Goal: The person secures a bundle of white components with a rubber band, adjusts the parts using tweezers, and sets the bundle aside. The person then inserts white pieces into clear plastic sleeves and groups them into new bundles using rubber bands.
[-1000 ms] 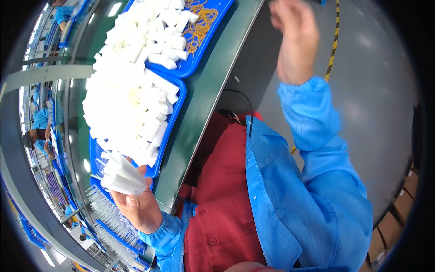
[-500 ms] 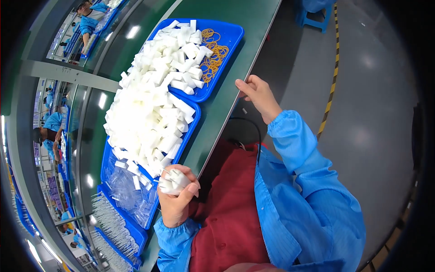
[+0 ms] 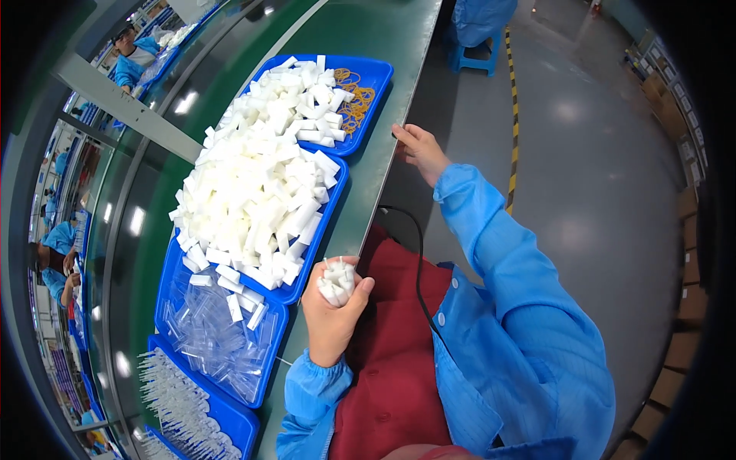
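My left hand (image 3: 330, 333) is wrapped round a bundle of small white pieces (image 3: 336, 285), their ends facing up, near the table's front edge. Thin pale tips stick out at the bundle's far side. Farther off, my right hand (image 3: 423, 151) is at the table edge with thumb and fingers drawn together. A small dark spot shows at its fingertips; I cannot make out what it is. Left of my left hand, a heap of white foam-like blocks (image 3: 249, 203) fills a blue tray (image 3: 310, 264). Clear plastic tubes (image 3: 211, 330) lie in the tray nearer to me.
Brown rubber bands (image 3: 356, 107) lie beside more white blocks in the far blue tray (image 3: 379, 77). White bristly parts (image 3: 180, 399) fill a tray at the near left. A black cable (image 3: 420, 253) hangs by my lap. A blue stool (image 3: 475, 57) stands beyond; co-workers sit across.
The view has shifted. My left hand, with its bundle, has moved right, away from the tray edge. The right hand stays by the table edge, its fingers drawn closer together.
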### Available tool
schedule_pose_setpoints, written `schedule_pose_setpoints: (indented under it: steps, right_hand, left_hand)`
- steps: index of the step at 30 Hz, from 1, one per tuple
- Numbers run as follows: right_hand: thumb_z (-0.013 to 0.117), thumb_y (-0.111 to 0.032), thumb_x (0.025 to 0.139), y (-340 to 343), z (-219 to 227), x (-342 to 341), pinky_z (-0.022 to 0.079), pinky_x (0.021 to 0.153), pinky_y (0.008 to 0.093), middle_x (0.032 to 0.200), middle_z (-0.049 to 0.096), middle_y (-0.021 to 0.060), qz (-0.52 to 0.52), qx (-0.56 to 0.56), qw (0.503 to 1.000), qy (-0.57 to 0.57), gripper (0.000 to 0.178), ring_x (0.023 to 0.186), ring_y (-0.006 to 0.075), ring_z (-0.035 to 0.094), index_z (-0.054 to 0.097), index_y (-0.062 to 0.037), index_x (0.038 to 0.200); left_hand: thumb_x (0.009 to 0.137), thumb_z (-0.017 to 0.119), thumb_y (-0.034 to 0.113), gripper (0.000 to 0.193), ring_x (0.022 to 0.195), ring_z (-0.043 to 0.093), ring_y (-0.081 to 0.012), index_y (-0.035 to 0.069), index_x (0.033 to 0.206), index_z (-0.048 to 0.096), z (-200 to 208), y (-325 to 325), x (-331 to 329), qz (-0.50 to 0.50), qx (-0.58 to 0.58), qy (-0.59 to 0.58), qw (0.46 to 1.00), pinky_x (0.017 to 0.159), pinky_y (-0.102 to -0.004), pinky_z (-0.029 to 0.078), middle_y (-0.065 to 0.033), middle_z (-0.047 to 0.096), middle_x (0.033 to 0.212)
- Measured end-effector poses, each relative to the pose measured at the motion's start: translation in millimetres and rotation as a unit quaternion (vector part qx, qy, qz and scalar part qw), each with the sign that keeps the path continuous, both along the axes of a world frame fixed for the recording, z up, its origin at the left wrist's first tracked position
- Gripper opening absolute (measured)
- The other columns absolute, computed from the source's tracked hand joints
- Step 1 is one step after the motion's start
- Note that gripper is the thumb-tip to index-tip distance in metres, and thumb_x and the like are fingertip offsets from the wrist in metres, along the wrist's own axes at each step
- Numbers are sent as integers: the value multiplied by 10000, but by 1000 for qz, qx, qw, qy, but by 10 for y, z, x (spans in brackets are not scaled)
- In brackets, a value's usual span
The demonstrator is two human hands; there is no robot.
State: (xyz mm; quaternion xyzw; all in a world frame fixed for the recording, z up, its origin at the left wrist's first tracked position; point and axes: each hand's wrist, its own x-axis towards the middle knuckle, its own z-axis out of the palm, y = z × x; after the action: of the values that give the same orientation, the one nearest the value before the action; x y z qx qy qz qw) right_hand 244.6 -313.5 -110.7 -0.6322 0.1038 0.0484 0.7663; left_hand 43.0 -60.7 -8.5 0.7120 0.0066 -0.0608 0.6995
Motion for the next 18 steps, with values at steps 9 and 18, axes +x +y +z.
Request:
schedule_pose_setpoints:
  steps: [9, 18]
  right_hand:
    - [643, -449, 959, 70, -56, -3, 433, 908, 315, 1002, 637, -14, -15, 46, 998, -30, 339, 964, 103, 591, 619, -126, 1058]
    - [657, -432, 955, -6, -207, 59, 454, 892, 301, 966, 642, -9, -12, 116, 990, -79, 349, 920, 94, 593, 623, -96, 1043]
  left_hand:
    - [852, 742, 25, 223, 786, 586, -67, 29, 1027, 604, -279, -65, -37, -18, 39, -27, 999, 717, -229, 484, -15, 635, 858]
    - [830, 753, 31, 236, 780, 619, -146, 25, 1008, 598, -228, -360, 246, -19, 190, -85, 978, 728, -283, 506, -79, 648, 902]
